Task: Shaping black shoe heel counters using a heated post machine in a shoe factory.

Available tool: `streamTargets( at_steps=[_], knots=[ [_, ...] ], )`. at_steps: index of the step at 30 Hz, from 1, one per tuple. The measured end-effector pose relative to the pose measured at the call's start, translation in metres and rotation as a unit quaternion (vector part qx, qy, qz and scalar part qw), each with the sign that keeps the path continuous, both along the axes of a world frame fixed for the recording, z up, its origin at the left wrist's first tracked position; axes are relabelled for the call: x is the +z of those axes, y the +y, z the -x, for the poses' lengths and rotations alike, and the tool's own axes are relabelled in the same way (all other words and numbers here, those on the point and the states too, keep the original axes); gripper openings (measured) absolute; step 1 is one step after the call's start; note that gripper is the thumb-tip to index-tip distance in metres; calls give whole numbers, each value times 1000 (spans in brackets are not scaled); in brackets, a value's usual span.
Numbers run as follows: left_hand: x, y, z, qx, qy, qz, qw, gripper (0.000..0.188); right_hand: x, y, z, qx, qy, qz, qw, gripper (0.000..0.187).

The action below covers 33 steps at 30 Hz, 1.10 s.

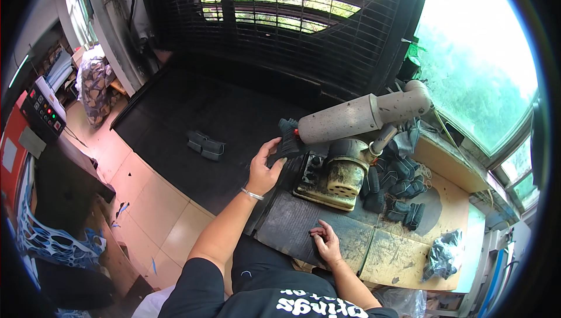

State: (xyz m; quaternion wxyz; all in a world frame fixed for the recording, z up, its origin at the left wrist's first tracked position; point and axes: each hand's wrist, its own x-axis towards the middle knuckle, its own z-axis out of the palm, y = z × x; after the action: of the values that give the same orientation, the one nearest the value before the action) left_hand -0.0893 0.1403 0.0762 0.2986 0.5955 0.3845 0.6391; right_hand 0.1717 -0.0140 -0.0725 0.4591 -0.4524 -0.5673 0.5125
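My left hand reaches up and left with its fingers closed on a dark grey ribbed knit piece. The piece is held up at the mouth of a thick grey metal tube, where a small spot of red-orange shows. Whether the knit touches the tube, I cannot tell. Over the dark cardboard mat, my right hand stays low with loosely bent fingers apart and nothing visible in them. The tube joins a stained cream machine base standing between my hands.
A dark folded knit bundle lies on the broad black surface to the left. Several dark bundles and loose elastic bands are on the bench at right, near a filled clear plastic bag. A black wire grille stands behind.
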Motion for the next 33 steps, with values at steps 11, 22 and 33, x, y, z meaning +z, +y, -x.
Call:
streamTargets(
  at_steps=[11,22,33],
  knots=[
    [12,-7,9,30,105,-21,994,48,2,-1,0,4,4,4,1000,49],
    [0,7,-2,13,120,-8,993,48,1,1,0,0,-4,-2,1000,47],
    [8,-14,11,12,88,-23,996,50,7,-1,1,8,1,18,1000,47]
  ],
)
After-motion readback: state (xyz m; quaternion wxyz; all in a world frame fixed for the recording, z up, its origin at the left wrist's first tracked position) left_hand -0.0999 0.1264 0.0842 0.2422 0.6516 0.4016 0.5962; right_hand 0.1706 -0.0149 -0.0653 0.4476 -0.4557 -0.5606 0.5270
